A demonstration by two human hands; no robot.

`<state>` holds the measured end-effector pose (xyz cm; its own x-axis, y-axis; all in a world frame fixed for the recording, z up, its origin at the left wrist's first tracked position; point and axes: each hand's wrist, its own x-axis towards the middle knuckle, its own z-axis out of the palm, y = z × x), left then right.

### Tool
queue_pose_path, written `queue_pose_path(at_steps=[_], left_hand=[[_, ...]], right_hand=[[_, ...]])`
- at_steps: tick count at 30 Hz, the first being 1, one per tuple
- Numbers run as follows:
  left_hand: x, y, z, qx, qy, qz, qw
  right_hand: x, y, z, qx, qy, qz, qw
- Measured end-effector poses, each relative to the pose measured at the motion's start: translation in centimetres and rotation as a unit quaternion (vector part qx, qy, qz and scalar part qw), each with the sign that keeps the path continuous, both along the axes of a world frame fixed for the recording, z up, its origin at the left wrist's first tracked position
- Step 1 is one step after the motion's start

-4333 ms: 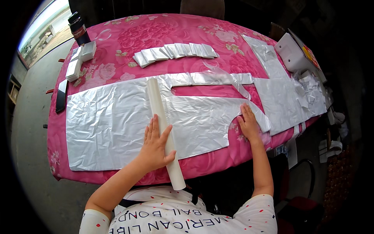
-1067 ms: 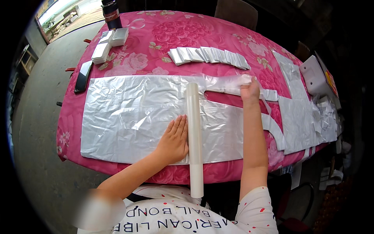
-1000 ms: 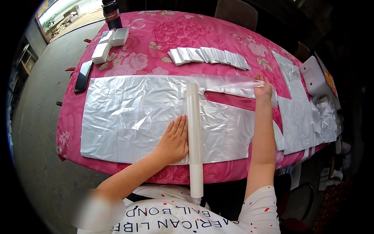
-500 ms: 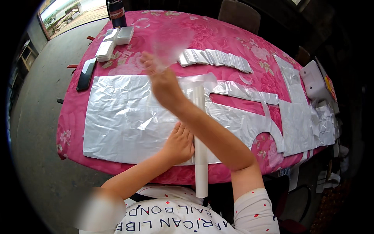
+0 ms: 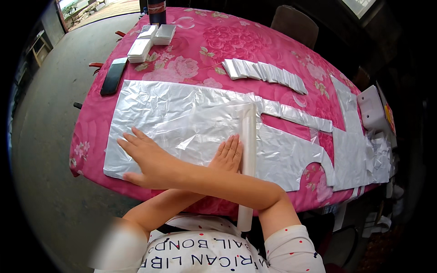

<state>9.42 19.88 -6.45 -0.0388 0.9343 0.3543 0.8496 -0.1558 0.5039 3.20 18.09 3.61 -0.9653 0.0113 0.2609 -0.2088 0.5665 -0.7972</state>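
A stack of silvery white plastic carrier bags [image 5: 150, 102] lies flat on the table, its handle strips at the right. Across it stands a long pale tube or roll [image 5: 248, 150], its near end jutting past the table edge. My left hand [image 5: 228, 154] lies flat on the bags just left of the tube, fingers stretched out. Crossing over my left forearm, my right arm reaches left. There my right hand [image 5: 148, 159] is open with fingers spread, over the near left part of the bags; whether it touches them I cannot tell. Thin translucent plastic [image 5: 214, 111] spreads left from the tube.
Small folded white packets [image 5: 266, 73] lie in an overlapping row behind the bags. More packet stacks [image 5: 139, 49], a dark phone [image 5: 114, 76] and a dark bottle [image 5: 157, 12] are at the far left. A white container [image 5: 369, 107] stands at the right on the pink floral tablecloth [image 5: 236, 41].
My right hand has come down from above the far side, moving left and nearer, and its fingers are now spread. My left hand stays beside the tube. The view has shifted slightly.
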Motion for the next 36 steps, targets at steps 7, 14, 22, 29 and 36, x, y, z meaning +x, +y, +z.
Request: queue_pose_path(at_steps=[7, 14, 22, 29, 36], left_hand=[[-5.0, 5.9, 5.2, 0.046, -0.598, 0.004, 0.8], [-5.0, 12.5, 6.2, -0.145, -0.84, 0.094, 0.515], [-7.7, 10.6, 5.7, -0.146, -0.719, 0.111, 0.67], [-16.6, -2.1, 9.0, -0.08, -0.574, 0.077, 0.812], [-21.1, -18.7, 7.8, -0.07, -0.538, 0.27, 0.796]], right_hand=[[19.0, 7.5, -0.2, 0.167, 0.061, -0.305, 0.936], [25.1, 9.9, -4.0, 0.194, -0.039, -0.307, 0.931], [24.3, 11.5, -4.2, 0.334, -0.094, -0.178, 0.921], [11.4, 5.3, -4.2, 0.296, -0.035, -0.011, 0.954], [3.5, -1.3, 0.4, -0.034, 0.137, 0.189, 0.972]])
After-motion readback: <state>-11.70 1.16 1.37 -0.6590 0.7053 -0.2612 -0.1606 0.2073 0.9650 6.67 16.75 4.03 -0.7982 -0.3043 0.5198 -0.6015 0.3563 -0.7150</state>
